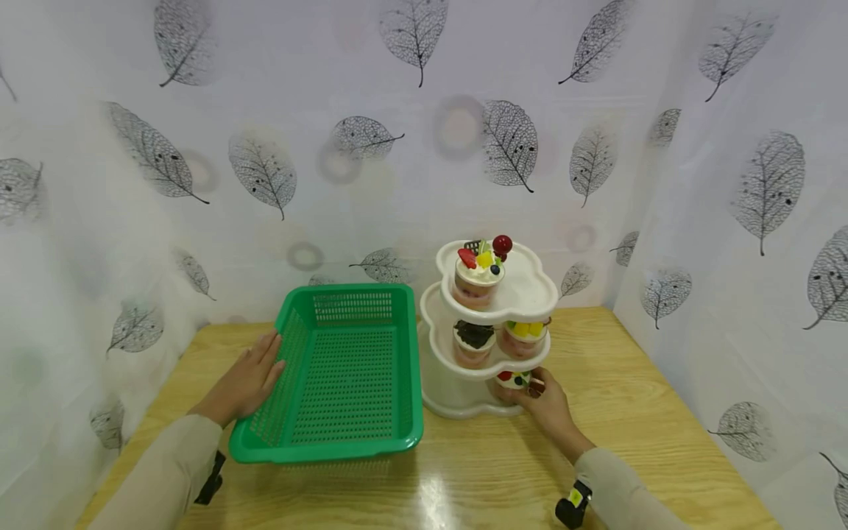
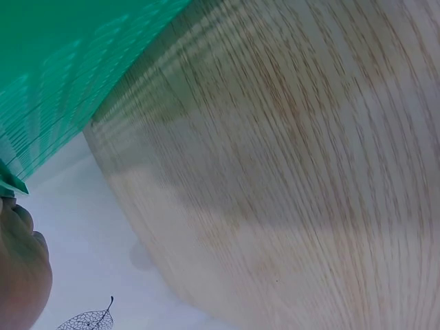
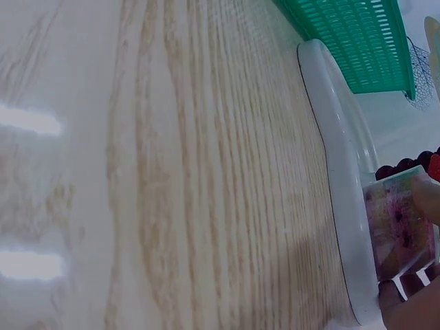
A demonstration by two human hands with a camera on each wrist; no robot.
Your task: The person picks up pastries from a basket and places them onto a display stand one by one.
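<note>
My left hand (image 1: 250, 375) lies at the left rim of a green plastic basket (image 1: 419, 412), its fingers straight along the edge. In the left wrist view, part of that hand (image 2: 24, 268) shows just below the basket's wall (image 2: 62, 82). To the right stands a white three-tier stand (image 1: 539, 294) with scalloped trays. On its lowest tray, my right hand (image 1: 550, 408) grips a fruit-topped dessert cup (image 1: 510, 383). In the right wrist view, fingers are around this clear cup (image 3: 399, 223) with its pink contents, right beside the tray's rim (image 3: 337, 179).
A dessert cup (image 1: 475, 283) with strawberry and cream sits on the top tray. On the middle tray are a dark-topped cup (image 1: 473, 346) and a yellow-topped cup (image 1: 523, 340). A leaf-print curtain (image 1: 411, 184) surrounds the wooden table (image 1: 623, 383).
</note>
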